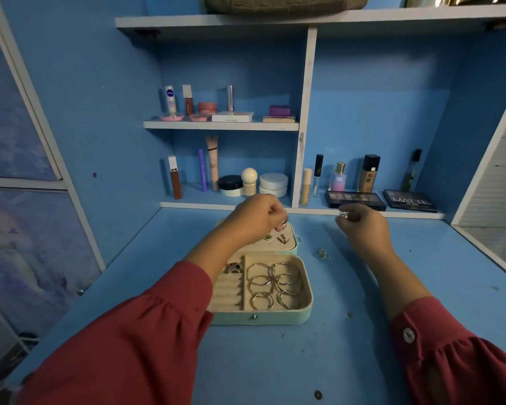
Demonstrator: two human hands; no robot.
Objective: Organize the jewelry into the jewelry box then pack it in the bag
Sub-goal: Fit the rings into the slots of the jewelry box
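Your left hand (253,217) is extended forward and angled toward the centre, knuckles up, fingers curled into a loose fist with the fingertips turned down and pinching something small that cannot be made out. Your right hand (360,225) is raised at about the same reach, well apart from the left, fingers curled with thumb and forefinger pinching a small item at their tips. Both forearms are bare from wrist to mid-forearm; red sleeves cover the rest, the right cuff showing a button. Neither hand rests on the table.
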